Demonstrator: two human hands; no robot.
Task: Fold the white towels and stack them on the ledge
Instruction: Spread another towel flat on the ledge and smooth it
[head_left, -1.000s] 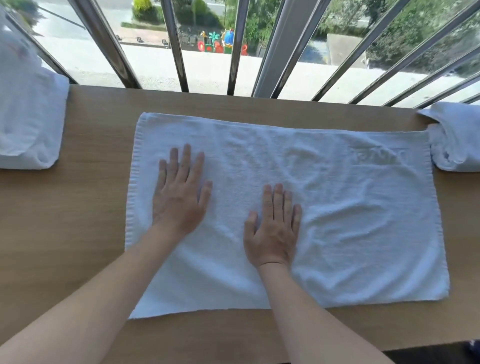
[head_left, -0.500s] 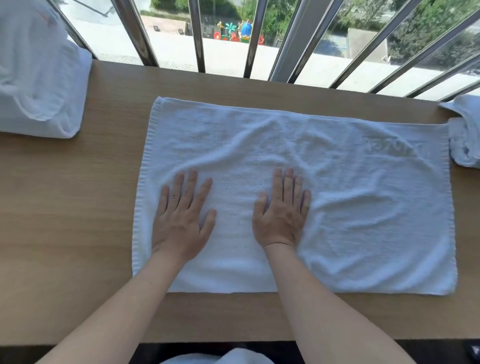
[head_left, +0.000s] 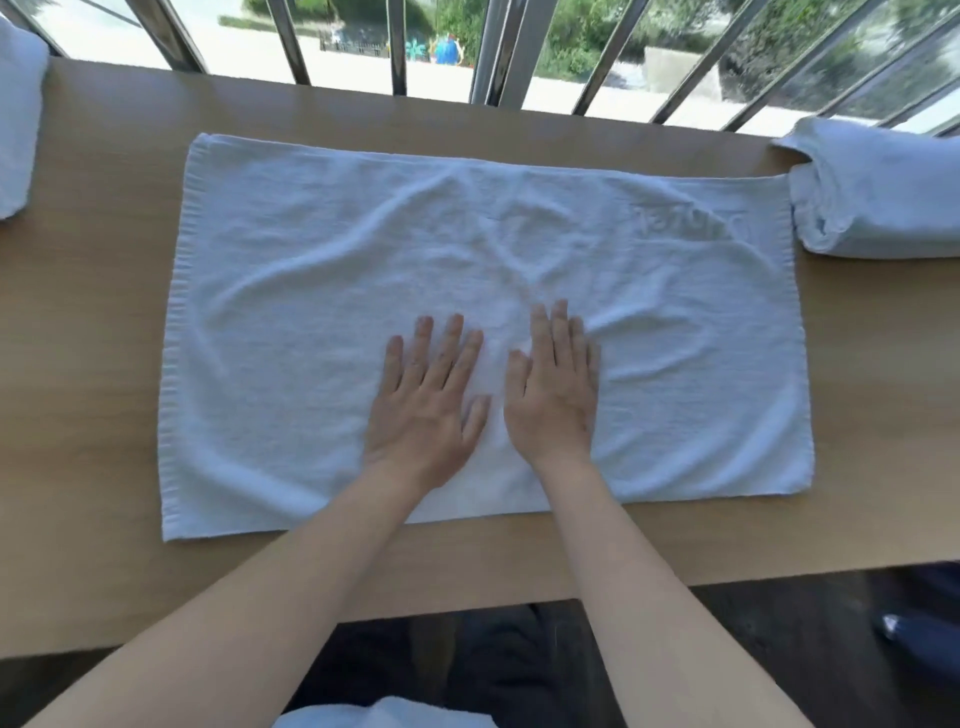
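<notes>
A rectangular white terry towel (head_left: 311, 312), rippled with soft creases, lies spread on the smooth wood-grain table (head_left: 88, 338). The left grip (head_left: 423, 410) and right grip (head_left: 553, 389), both bare hands, press flat on its near middle with fingers straight, holding nothing. A folded left towel (head_left: 15, 130) and a right towel (head_left: 878, 197) flank it.

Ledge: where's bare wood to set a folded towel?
Widest: ledge between the spread towel and the left towel pile. Also the near-right corner, in front of the right folded towel. Centre crowded: left hand, right hand flat on the spread towel.
</notes>
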